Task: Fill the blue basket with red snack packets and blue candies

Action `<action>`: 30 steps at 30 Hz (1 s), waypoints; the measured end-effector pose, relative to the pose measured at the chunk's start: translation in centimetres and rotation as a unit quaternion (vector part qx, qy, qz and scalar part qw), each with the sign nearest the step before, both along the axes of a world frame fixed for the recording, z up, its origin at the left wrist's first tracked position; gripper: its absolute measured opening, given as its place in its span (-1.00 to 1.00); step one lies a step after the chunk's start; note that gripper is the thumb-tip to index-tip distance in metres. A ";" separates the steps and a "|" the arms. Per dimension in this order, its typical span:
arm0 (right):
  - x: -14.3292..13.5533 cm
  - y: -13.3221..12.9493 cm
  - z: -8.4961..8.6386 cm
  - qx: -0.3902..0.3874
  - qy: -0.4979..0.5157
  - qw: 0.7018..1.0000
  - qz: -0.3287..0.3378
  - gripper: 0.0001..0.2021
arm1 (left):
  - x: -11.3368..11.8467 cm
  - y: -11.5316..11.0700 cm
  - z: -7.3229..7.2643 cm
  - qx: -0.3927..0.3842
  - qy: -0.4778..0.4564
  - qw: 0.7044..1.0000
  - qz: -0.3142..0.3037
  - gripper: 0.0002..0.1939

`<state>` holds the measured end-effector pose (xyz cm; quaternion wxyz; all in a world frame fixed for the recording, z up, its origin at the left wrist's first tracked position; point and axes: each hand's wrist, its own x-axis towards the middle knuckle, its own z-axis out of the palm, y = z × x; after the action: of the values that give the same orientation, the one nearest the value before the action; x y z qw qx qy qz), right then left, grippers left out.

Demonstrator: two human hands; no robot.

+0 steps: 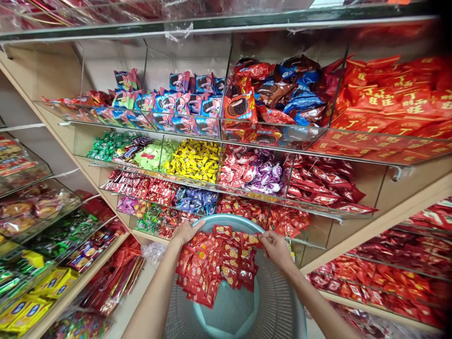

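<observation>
A joined sheet of small red snack packets (222, 259) with orange round prints hangs over a pale teal perforated plastic basket (275, 301). My right hand (275, 249) pinches the sheet's upper right corner between thumb and fingertips. At the sheet's upper left, my left hand (185, 234) is closed around its edge, close to the basket's rim; its thumb sticks out and the other fingers are mostly hidden. Through the gap below the sheet shows the bare basket bottom. Similar red packets (243, 210) lie in the shelf bin just behind the rim.
Slanted shelves with clear dividers rise ahead, holding yellow-wrapped candies (193, 160), purple-and-white candies (268, 174) and large red bags (395, 99). Side shelves flank me, with yellow packs (38, 301) at left and red packets (384, 282) at right. Clear plastic (153, 252) lies left of the basket.
</observation>
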<state>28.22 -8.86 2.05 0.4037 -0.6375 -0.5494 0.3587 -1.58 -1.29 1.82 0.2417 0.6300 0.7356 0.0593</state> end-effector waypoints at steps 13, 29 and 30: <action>-0.6 2.3 0.5 0.048 -0.434 0.874 0.213 -0.77 | 0.0 0.1 -0.2 -0.003 0.006 1.000 -0.009 -0.15; -3.2 1.2 -0.3 0.039 -0.574 0.803 0.155 -0.78 | -0.1 0.1 -0.4 0.000 0.008 1.000 -0.004 -0.18; -3.0 0.9 0.0 0.041 -0.558 0.814 0.156 -0.84 | -0.2 0.2 -0.4 0.001 0.009 1.000 -0.004 -0.18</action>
<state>25.21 -7.92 2.01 -0.0078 -0.6166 -0.7869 -0.0231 -1.75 -1.12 1.41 0.2347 0.6337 0.7352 0.0532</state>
